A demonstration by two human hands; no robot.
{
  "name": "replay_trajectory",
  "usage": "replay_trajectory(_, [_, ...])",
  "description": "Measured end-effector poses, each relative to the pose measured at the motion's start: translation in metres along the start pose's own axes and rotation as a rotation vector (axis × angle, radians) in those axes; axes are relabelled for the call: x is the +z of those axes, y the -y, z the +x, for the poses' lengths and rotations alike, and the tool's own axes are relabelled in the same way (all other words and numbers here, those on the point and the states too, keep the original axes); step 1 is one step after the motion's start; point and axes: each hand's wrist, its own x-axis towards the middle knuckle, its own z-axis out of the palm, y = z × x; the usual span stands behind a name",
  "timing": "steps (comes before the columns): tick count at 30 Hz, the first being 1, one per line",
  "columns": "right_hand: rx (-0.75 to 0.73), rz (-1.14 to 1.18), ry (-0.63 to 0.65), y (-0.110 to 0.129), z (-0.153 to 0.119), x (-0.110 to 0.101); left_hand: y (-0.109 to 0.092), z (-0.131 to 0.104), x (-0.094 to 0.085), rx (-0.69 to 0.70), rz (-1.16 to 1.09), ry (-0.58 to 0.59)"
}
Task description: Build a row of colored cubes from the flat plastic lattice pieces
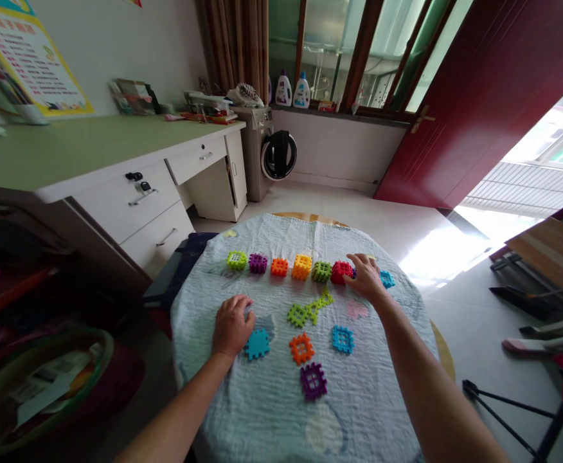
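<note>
My right hand (366, 278) is at the right end of a row of plastic building blocks. Its thumb and fingertips close on the right side of a red block (341, 272); a dark blue piece shows partly beneath the hand. Beyond it is a light blue block (386, 279). Leftward stand a green block (321, 271), a yellow block (301, 267), an orange block (279, 267), a purple block (258, 262) and a lime block (236, 260). My left hand (233, 323) rests on the cloth, loosely bent and holding nothing, beside a flat blue piece (257, 344).
Loose flat pieces lie nearer me: orange (301, 348), purple (313, 381), blue window-like (342, 339) and joined lime pieces (310, 310). A pale patterned cloth (378, 399) covers the round table. A desk (117, 145), washing machine (257, 148) and red door (459, 103) stand beyond.
</note>
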Motion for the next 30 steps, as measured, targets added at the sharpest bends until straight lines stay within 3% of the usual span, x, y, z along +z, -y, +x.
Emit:
replay_trajectory(3, [-0.047, 0.159, -0.045, 0.006, -0.034, 0.001, -0.001, 0.001, -0.001, -0.006, 0.003, 0.006])
replay_trajectory(6, [-0.073, 0.339, 0.071, 0.017, -0.075, 0.014, -0.003, 0.001, -0.002, -0.012, -0.002, 0.008])
replay_trajectory(10, [-0.113, 0.380, 0.200, 0.042, -0.121, 0.031, -0.004, 0.001, -0.003, -0.012, -0.015, -0.003])
replay_trajectory(14, [-0.161, 0.360, 0.313, 0.069, -0.149, 0.027, -0.003, 0.000, -0.003, -0.007, -0.013, -0.001])
replay_trajectory(20, [-0.282, 0.274, 0.496, 0.090, -0.176, 0.014, -0.003, -0.001, -0.003, 0.002, -0.011, 0.006])
replay_trajectory(24, [-0.268, 0.258, 0.469, 0.091, -0.182, 0.015, -0.003, -0.002, -0.003, -0.002, -0.014, 0.007])
replay_trajectory(30, [-0.272, 0.435, 0.393, 0.088, -0.175, 0.015, -0.003, -0.002, -0.003, 0.000, -0.018, 0.001])
